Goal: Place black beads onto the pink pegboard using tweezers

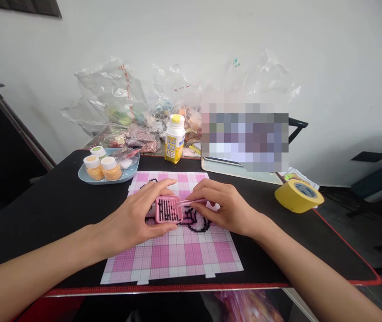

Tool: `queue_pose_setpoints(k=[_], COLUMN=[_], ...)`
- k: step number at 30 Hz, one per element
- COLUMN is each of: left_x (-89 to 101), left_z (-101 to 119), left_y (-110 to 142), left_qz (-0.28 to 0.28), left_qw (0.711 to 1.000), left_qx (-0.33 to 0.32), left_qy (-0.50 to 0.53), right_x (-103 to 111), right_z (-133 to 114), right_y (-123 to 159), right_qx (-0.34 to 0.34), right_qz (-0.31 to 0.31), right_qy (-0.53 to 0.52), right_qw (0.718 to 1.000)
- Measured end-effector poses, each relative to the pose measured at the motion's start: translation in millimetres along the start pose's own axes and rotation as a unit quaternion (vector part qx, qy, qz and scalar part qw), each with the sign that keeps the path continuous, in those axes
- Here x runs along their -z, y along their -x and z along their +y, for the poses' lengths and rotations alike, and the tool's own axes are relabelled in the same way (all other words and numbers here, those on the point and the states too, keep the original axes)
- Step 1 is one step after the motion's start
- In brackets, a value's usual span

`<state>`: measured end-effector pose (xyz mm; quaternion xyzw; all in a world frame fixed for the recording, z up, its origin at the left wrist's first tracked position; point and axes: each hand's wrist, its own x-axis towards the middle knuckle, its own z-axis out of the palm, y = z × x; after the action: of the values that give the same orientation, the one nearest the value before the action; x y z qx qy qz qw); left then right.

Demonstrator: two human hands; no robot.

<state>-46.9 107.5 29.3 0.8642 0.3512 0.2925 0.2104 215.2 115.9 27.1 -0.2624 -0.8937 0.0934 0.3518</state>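
Step, we judge: picking up black beads (167, 216) | left grip (137, 212) pinching pink tray (169, 222) over checked board (174, 255) | right grip (226, 201) pinching tweezers (191, 202), tips over tray | next, we'd need fine aim

Tray (170, 197): ridged plastic
Board (176, 257): fine-studded plastic
Mat (43, 219): matt, cloth-like
Bags (110, 85): thin glossy plastic
Plate (133, 172): smooth, slightly glossy

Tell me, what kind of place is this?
Probably a craft desk, maybe in a home. A pink-and-white checked board carries lines of what look like black beads, a small pink tray holds more, and jars of orange-yellow bits stand on a blue plate.
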Motion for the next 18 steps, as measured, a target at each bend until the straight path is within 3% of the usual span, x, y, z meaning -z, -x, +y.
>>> queue_pose_setpoints(k=[18], left_x=[0.3], left_z=[1.0], left_y=[0.5], left_qz=[-0.008], left_qw=[1.000], left_qx=[0.016], left_qy=[0.003], right_x=[0.2], right_z=[-1.6], right_y=[-1.1], right_qx=[0.008], right_qz=[0.009], right_qy=[0.013], right_qw=[1.000])
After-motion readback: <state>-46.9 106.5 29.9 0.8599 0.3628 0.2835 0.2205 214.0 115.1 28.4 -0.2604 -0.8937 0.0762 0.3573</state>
